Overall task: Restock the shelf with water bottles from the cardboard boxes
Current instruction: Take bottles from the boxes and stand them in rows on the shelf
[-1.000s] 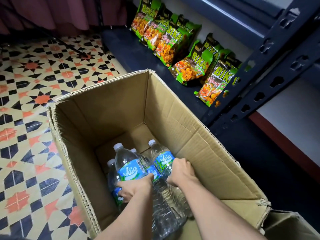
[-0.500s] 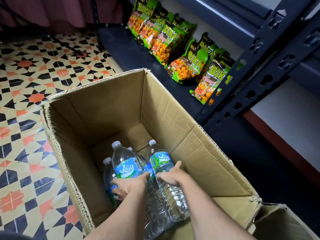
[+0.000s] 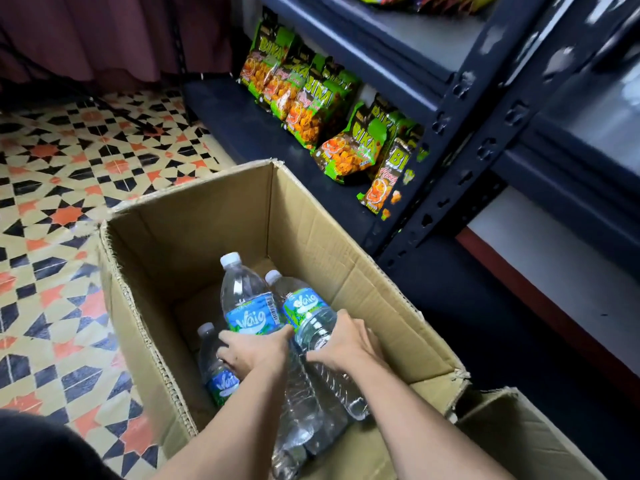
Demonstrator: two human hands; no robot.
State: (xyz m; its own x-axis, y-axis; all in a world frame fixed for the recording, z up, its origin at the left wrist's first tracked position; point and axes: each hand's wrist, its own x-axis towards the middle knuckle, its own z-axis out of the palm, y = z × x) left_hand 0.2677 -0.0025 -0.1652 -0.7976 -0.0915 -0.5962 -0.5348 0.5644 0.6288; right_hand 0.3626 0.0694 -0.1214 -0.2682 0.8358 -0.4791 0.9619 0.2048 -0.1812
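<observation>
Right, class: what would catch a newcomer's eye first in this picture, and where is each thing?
Low centre, in the open cardboard box, the left hand grips one blue-labelled water bottle and the right hand a second bottle beside it. Then the bright green snack bags along the dark shelf, upper right, and the patterned floor tiles, left.

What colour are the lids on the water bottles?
White caps on clear plastic water bottles, head view.
</observation>
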